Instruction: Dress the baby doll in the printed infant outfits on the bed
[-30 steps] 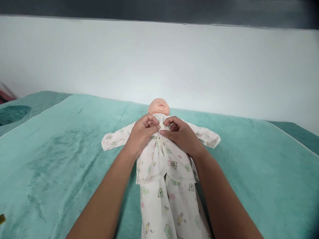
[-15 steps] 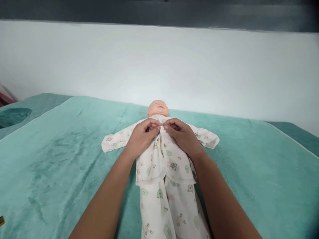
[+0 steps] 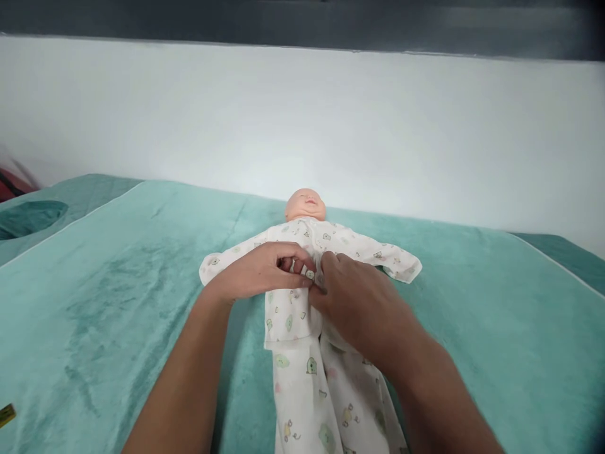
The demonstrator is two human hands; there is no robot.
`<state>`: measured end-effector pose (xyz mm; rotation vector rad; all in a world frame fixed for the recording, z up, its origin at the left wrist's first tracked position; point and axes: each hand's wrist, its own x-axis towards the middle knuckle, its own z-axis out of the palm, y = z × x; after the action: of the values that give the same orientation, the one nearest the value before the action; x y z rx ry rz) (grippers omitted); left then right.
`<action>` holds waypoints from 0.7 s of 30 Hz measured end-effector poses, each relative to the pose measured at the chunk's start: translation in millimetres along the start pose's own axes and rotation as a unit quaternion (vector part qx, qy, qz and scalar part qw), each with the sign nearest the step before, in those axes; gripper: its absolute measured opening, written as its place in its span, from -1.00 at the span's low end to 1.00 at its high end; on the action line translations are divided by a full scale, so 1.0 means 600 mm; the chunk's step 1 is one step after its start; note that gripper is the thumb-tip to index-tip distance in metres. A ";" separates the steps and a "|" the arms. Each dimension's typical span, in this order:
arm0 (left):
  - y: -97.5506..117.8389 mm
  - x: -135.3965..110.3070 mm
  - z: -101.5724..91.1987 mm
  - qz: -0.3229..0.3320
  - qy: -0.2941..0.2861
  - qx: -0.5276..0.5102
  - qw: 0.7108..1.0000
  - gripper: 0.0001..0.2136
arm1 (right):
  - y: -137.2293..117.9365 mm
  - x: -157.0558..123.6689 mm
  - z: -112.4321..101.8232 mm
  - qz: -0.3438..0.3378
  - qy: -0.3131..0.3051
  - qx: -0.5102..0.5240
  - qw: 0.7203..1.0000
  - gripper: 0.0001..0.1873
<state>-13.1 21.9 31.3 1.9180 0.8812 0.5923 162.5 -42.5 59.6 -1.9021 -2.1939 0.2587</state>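
Note:
A baby doll (image 3: 305, 205) lies on its back, head away from me, in a white printed shirt (image 3: 289, 315) and matching trousers (image 3: 302, 391). Over the middle of its chest, my left hand (image 3: 269, 271) pinches the shirt's front edge, with a small pale button visible by the fingertips. Close against it, my right hand (image 3: 354, 293) is closed on the opposite front edge of the shirt; its fingertips are partly hidden. Both sleeves stretch out to the sides. Near the neck the two front edges lie together.
A green plush cover (image 3: 132, 284) spreads under the doll. Behind it stands a white wall (image 3: 302, 120) with a dark band along the top. At the far left is a dark green round hollow (image 3: 31, 217). A small yellow-black object (image 3: 6, 415) lies at the left edge.
Both hands have moved down the shirt front from near the neck to mid-chest. The right hand has turned more across the shirt, and the upper front now shows uncovered by hands.

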 end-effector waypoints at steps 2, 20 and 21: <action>0.002 0.002 0.003 0.002 0.004 0.010 1.000 -0.91 | 0.002 0.001 0.002 -0.008 -0.004 0.001 1.000 -0.75; 0.015 0.008 0.022 -0.013 0.041 -0.222 0.974 -0.86 | 0.093 0.049 0.032 -0.040 -0.126 0.584 0.801 -0.70; 0.015 0.009 0.023 -0.015 0.041 -0.223 0.974 -0.86 | 0.095 0.050 0.034 -0.042 -0.131 0.589 0.796 -0.70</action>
<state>3.0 15.4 33.2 1.4804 0.7520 0.7829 207.1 -4.4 26.0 -1.0400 -1.4960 1.5097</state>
